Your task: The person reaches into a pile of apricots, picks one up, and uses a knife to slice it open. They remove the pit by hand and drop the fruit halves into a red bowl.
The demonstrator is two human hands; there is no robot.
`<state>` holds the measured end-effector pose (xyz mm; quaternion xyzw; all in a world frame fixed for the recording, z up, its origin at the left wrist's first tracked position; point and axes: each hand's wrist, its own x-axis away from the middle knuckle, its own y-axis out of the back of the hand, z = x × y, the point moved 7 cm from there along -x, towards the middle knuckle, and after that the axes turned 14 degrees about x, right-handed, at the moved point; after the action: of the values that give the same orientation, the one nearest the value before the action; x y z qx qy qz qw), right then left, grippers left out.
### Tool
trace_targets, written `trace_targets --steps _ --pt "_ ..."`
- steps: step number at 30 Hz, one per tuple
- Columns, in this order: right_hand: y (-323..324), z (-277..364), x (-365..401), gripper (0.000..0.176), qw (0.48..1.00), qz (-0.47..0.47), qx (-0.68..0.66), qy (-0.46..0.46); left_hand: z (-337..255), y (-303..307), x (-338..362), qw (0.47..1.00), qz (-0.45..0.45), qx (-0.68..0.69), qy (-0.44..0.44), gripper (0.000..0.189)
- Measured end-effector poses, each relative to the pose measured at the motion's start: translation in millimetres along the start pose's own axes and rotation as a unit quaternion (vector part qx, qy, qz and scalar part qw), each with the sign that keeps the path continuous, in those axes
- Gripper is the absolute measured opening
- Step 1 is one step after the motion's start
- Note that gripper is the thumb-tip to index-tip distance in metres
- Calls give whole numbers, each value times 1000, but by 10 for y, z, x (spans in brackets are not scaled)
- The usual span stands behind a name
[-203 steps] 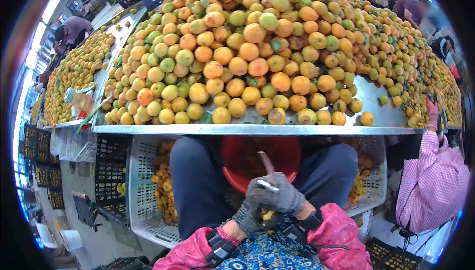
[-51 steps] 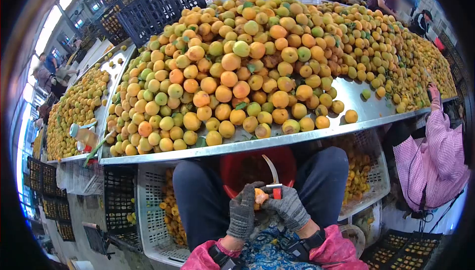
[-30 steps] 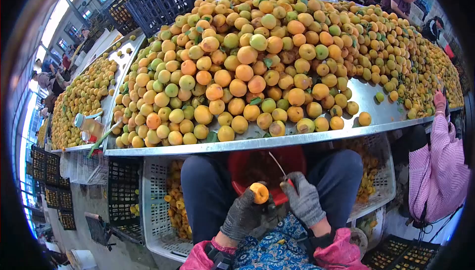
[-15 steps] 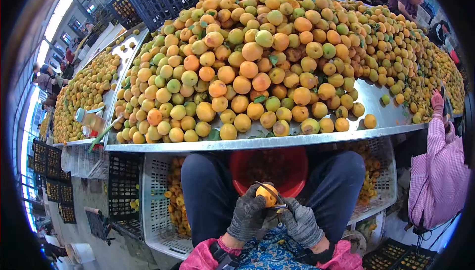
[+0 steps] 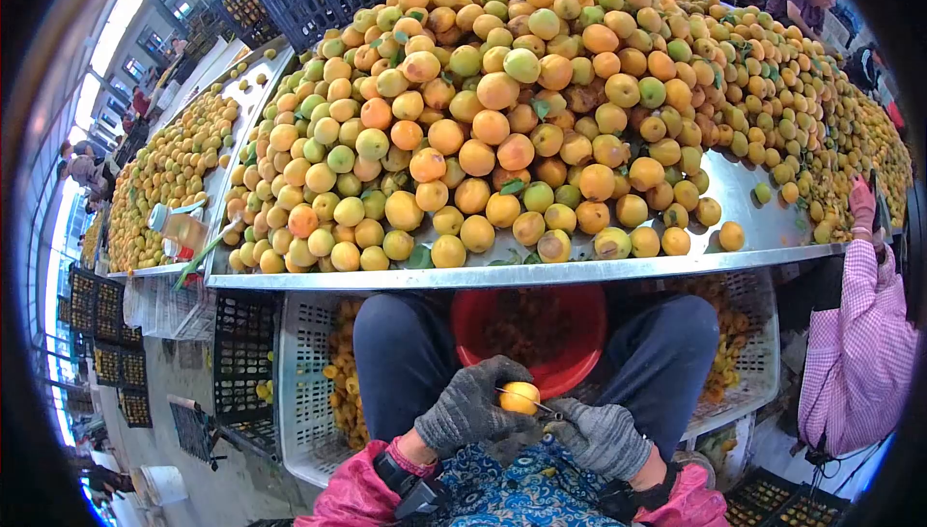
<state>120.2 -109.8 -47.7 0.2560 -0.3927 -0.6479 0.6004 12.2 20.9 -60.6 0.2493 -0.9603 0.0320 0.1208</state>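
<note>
Holding a fruit point(image 5: 519, 398) in the curled fingers of our left hand point(image 5: 471, 408), we grip a knife point(image 5: 549, 413) with our right hand point(image 5: 603, 438), its blade across the fruit, near those fingers; should the round fruit roll, the blade might skid into the left glove point(image 5: 449, 421).

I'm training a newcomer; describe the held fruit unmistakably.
Below a silver metal table sits a round red plastic basin. Nearer the camera, the grey-gloved left hand holds a round yellow-orange fruit; unlike the heaped ones, it has a thin blade across it.
</note>
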Motion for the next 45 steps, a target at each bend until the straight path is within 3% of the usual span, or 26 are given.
trace_targets --steps 2,4,5,8,9,11,12,13,15,16,17,19,20,24,26,32,36,38,42,43,44,45 --pt "-16 49 -32 41 999 8 8 35 -29 -40 -35 999 38 -17 -8 43" --pt "-73 65 -48 46 998 34 33 38 -214 -128 -53 952 82 -283 -86 44" --pt "-117 76 -61 52 996 57 60 42 -222 -133 -94 952 82 -282 -85 44" --pt "-340 15 -53 50 987 98 127 0 -51 -501 -160 784 225 -570 -94 46" --pt "-331 36 -86 50 987 100 129 -1 -56 -498 -179 786 226 -568 -95 46" --pt "-201 -7 -208 62 990 61 114 -51 -241 -393 -262 815 123 -544 -155 49" --pt "-179 -55 -214 70 992 42 107 -60 -376 -291 -241 834 37 -513 -201 59" --pt "-197 -80 -199 70 991 42 108 -59 -420 -286 -178 834 36 -512 -202 59" --pt "-11 -81 -144 72 989 -134 40 -45 -609 -18 5 917 -144 -320 -191 71" --pt "-72 -115 -131 69 991 -117 20 -55 -342 20 37 977 -122 -122 -124 75" --pt "-75 -99 -139 69 992 -116 22 -52 -306 -48 86 977 -124 -121 -124 75" --pt "-102 15 -187 65 993 -101 -62 1 -81 -184 83 971 -155 181 -12 67" --pt "-133 16 -179 64 991 -86 -99 -9 -176 -195 94 967 -189 167 -45 57" --pt "-177 -28 -196 64 984 -72 -165 -16 -74 -201 91 965 -207 159 -17 47" --pt "-261 -74 -189 65 983 -23 -183 -9 -51 -215 85 969 -190 159 -3 41" --pt "-320 -134 -227 65 973 2 -232 -16 -1 -147 48 987 -140 77 -23 38" --pt "-323 -164 -208 63 994 -14 -107 -15 204 -139 10 981 -143 124 35 41" --pt "-225 -124 -235 62 997 -55 -57 -3 220 -169 30 984 -100 139 -50 38" --pt "-124 -19 -262 64 991 -117 -54 42 229 -160 140 973 -107 172 -112 42" --pt "-155 -26 -255 65 993 -107 -44 37 350 -167 142 940 -115 320 11 44" --pt "-182 -32 -255 67 994 -96 -34 31 416 -235 163 872 -118 455 133 45" --pt "-161 -13 -267 67 994 -95 -34 32 375 -234 155 872 -119 456 133 45"
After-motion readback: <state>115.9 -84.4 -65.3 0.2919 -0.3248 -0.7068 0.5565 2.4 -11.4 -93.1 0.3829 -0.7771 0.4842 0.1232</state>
